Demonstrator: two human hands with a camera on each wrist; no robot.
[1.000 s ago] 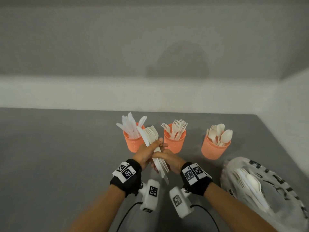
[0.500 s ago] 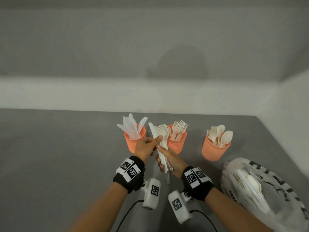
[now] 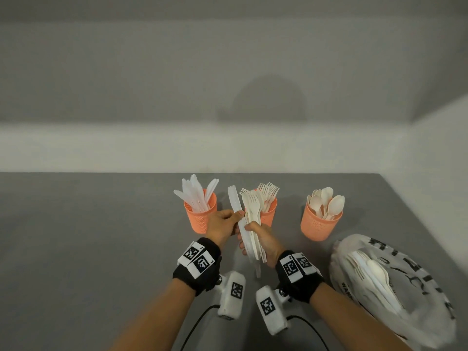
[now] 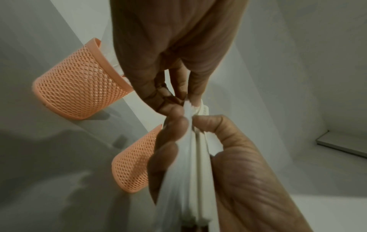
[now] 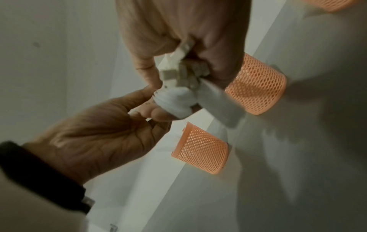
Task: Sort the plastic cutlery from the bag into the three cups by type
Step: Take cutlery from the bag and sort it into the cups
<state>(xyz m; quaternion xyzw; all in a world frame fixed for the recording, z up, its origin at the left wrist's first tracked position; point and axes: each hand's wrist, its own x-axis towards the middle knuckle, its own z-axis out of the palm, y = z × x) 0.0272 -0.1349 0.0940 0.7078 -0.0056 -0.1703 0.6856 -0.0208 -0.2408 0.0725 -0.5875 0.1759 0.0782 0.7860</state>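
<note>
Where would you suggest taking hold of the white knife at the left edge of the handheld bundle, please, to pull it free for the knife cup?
Probably its bare upper blade, from the left. The knife fans away from the forks, so its top stands clear, while the right hand grips the lower handles. The left hand already pinches that edge, beside the knife cup.

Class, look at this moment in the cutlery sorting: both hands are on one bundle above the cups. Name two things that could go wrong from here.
1. The right hand grips a mixed bundle of forks and knives while the left hand pinches the knives aside; loosening could scatter pieces on the table.
2. The hands work close to the knife cup and fork cup; a bump could tip one.
</note>
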